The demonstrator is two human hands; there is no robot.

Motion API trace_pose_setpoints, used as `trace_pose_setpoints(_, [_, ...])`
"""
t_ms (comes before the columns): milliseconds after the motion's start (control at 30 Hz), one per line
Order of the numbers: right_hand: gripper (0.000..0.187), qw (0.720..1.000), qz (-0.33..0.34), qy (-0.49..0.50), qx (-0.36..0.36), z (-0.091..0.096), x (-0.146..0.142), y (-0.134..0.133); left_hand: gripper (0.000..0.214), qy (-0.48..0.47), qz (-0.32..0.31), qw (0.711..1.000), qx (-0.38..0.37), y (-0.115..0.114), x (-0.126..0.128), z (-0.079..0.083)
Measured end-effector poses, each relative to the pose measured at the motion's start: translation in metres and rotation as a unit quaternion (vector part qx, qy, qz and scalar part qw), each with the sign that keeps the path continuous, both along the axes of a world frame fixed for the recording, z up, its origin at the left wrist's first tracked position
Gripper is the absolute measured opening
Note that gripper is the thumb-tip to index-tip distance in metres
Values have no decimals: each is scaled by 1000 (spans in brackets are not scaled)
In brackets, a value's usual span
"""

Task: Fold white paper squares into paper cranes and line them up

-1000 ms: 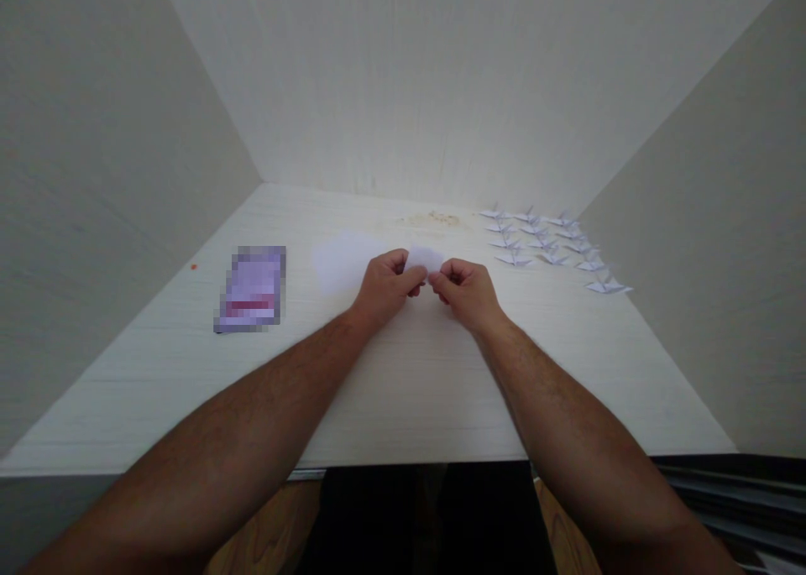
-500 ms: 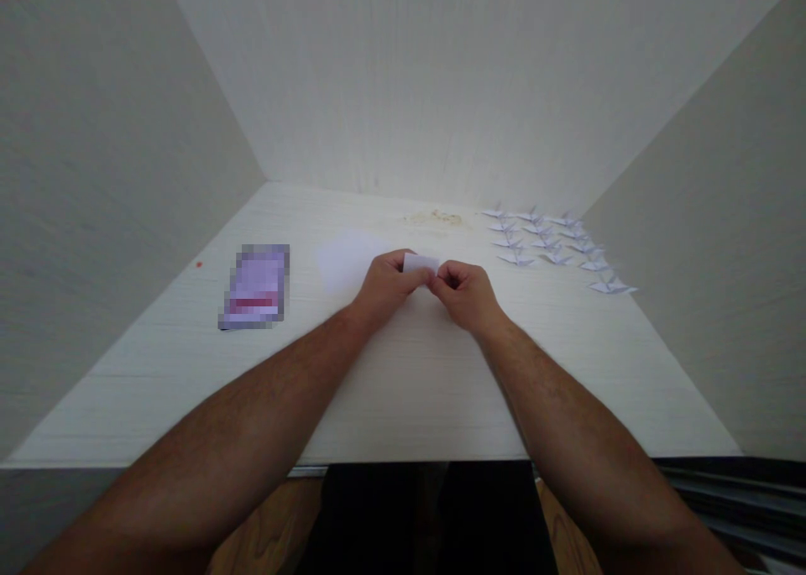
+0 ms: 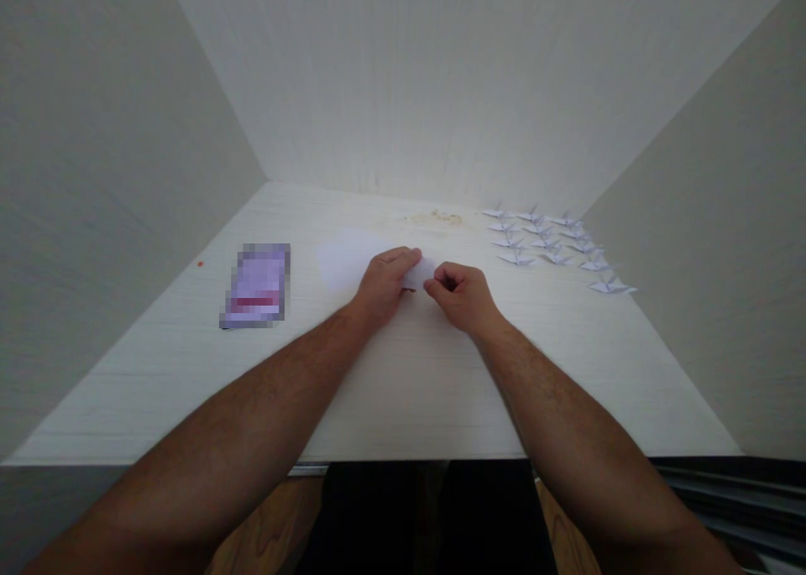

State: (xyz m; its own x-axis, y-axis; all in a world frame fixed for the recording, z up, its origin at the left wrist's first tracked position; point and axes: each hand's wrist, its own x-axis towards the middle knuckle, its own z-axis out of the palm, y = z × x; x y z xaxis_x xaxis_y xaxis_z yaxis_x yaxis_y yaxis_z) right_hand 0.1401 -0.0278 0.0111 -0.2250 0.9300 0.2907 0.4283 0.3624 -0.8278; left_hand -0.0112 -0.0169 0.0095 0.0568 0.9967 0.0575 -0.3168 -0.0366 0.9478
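Fingers (image 3: 403, 258) of the left hand (image 3: 383, 281) lie closed over the far left part of a small folded paper (image 3: 426, 270), with the thumb tucked in at its near edge. The right hand (image 3: 464, 295) is curled almost into a fist, its thumb and forefinger pinched on the paper's right end. Both hands sit low, and the paper seems pressed against the tabletop (image 3: 409, 390) at centre, probably so that the hard surface backs the fold; whether it lies fully flat is hidden by the knuckles. The pale wood-grain tabletop is boxed in by plain walls on the left, right and far sides, and both forearms reach across it from the near edge. A purple pack (image 3: 257, 285), blurred out, lies flat to the left, well apart from the hands but within reach. A loose white sheet (image 3: 343, 258) lies just beyond the left hand and partly under it, close by as spare stock. Finished paper cranes (image 3: 546, 241) stand in tidy rows at the far right, apparently parked clear of the working spot. A faint brownish stain (image 3: 434, 217) marks the far middle, and a tiny red speck (image 3: 200, 263) sits far left.
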Motion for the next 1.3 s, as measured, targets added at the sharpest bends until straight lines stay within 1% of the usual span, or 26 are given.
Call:
trace_pose_setpoints(67, [26, 999, -9, 28, -13, -3, 1, 2, 32, 4, -6, 1000, 2, 0, 0, -1])
trace_pose_setpoints(167, [27, 997, -27, 69, -33, -6, 2, 4, 28, 12, -12, 1000, 7, 1, -1, -4])
trace_pose_setpoints(233, [27, 995, -30, 84, -46, -6, 2, 4, 25, 37, -11, 999, 17, 2, -2, -7])
trace_pose_setpoints(333, [33, 995, -37, 79, -46, -4, 1, 4, 22, 72, -8, 997, 28, 2, -3, -8])
trace_pose_setpoints(433, [37, 997, -35, 59, -30, -3, 0, 4, 22, 69, 4, 997, 20, 1, -2, -7])
trace_pose_setpoints(533, [35, 998, -28, 50, -26, -4, 0, 6, 20, 50, 15, 999, 17, 1, -1, -5])
trace_pose_setpoints(667, [34, 997, -45, 61, -25, -6, 2, 7, 19, 66, 27, 996, 45, 2, -2, -6])
trace_pose_setpoints(767, [22, 993, -60, 104, -19, -6, 3, 6, 19, 91, 45, 993, 62, 4, -4, -7])
trace_pose_setpoints(833, [21, 987, -91, 135, -16, -6, 3, 6, 17, 129, 70, 986, 82, 5, -5, -7])
trace_pose_setpoints(900, [25, 980, -107, 164, -32, -5, 3, 7, 12, 187, 102, 969, 127, 5, -5, -7])
trace_pose_setpoints(967, [34, 975, -95, 190, -67, -4, 2, 7, 7, 236, 131, 945, 182, 4, -5, -9])
trace_pose_setpoints(1033, [41, 969, -78, 211, -100, -4, 2, 8, 10, 264, 138, 928, 224, 2, -3, -10])
trace_pose_setpoints(1067, [41, 966, -75, 221, -109, -4, 2, 9, 12, 273, 137, 922, 239, 1, -3, -11])
trace_pose_setpoints(1200, [28, 960, -100, 230, -126, -5, 3, 12, 28, 309, 129, 903, 268, -3, -1, -10])
trace_pose_setpoints(1267, [20, 962, -119, 212, -125, -6, 4, 13, 34, 305, 129, 906, 266, -3, -1, -8])
trace_pose_setpoints(1300, [18, 965, -126, 197, -121, -6, 5, 13, 35, 292, 128, 913, 255, -2, -1, -8])
